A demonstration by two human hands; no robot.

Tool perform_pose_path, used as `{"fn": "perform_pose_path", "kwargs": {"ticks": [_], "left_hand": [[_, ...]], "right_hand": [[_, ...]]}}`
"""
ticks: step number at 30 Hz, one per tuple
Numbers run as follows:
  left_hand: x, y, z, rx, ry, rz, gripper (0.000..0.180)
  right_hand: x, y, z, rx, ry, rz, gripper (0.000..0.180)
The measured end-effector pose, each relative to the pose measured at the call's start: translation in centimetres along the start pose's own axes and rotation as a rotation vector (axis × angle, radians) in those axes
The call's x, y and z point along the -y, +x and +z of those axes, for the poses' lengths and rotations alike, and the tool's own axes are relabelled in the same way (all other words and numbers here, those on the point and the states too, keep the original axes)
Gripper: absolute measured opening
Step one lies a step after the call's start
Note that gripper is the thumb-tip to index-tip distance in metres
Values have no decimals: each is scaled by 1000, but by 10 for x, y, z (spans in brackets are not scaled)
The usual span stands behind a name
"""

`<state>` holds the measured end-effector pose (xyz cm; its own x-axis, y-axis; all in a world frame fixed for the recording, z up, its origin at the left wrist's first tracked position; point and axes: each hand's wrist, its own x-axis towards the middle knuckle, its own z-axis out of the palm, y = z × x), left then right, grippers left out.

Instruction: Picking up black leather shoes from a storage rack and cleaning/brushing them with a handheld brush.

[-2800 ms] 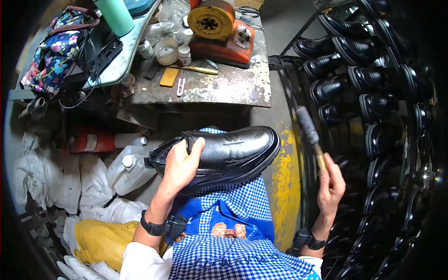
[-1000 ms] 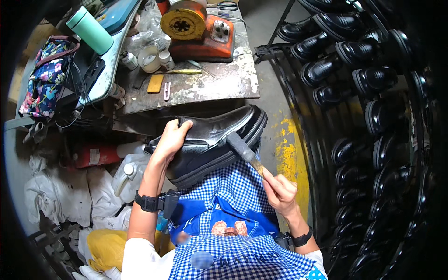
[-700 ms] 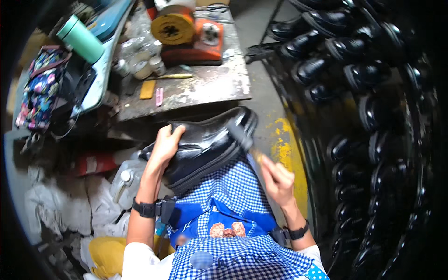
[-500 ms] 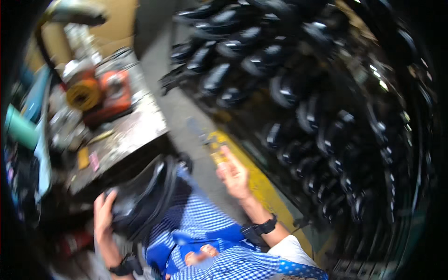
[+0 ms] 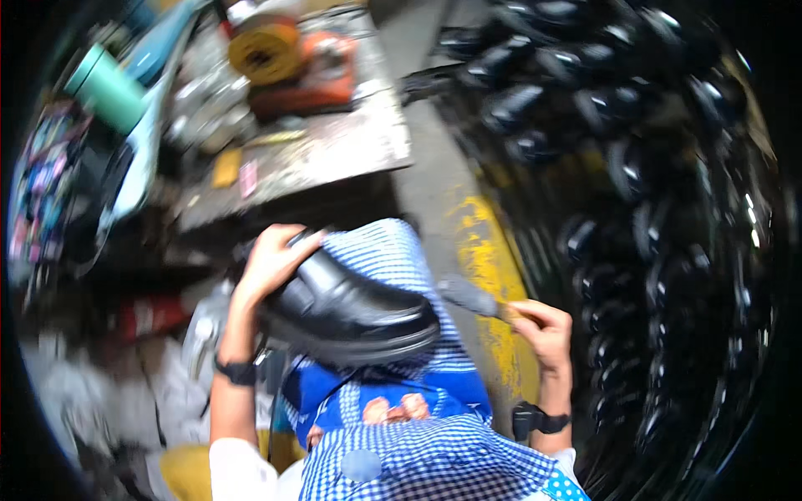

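Note:
My left hand (image 5: 277,257) grips a glossy black shoe (image 5: 355,305) by its heel end and opening. The shoe lies across my lap over a blue-and-white checked apron (image 5: 393,238), with its toe toward the right. Off to the right of the toe, my right hand (image 5: 547,330) is closed on the short, light-coloured handle of a small tool. This tool has a grey, flat-looking, blurred head (image 5: 469,296) that points left toward the shoe. A gap shows between the head and the shoe. I cannot make out the tool's exact kind.
A worn workbench (image 5: 334,154) at the upper left carries an orange machine (image 5: 313,75) with a yellow roll, and small pieces. A teal cup (image 5: 107,90) stands farther left. Racks with many black shoes (image 5: 622,167) fill the right side, beside a yellow-painted edge (image 5: 480,242).
The shoe has turned so its toe faces right, and my left hand is now at its heel. My right hand has shifted right and down with the tool. The view has shifted too.

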<state>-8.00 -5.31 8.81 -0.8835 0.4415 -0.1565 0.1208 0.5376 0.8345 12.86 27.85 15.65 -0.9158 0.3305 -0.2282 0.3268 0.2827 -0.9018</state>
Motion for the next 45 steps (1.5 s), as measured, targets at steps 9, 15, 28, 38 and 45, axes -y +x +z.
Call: {"fn": "perform_pose_path", "kwargs": {"ticks": [9, 15, 28, 38, 45], "left_hand": [[13, -13, 8, -93, -27, -202, 43], [19, -16, 13, -121, -149, -170, 38], [30, -34, 16, -195, -169, -196, 38], [25, -50, 17, -291, -229, -214, 36], [10, -54, 20, -332, -257, -172, 31]], "right_hand": [[42, 9, 13, 362, -355, -467, 26], [96, 15, 56, 466, -808, -724, 26], [138, 16, 28, 534, -1057, -732, 24], [144, 13, 30, 533, -1080, -751, 23], [118, 12, 54, 564, -988, -789, 24]]}}
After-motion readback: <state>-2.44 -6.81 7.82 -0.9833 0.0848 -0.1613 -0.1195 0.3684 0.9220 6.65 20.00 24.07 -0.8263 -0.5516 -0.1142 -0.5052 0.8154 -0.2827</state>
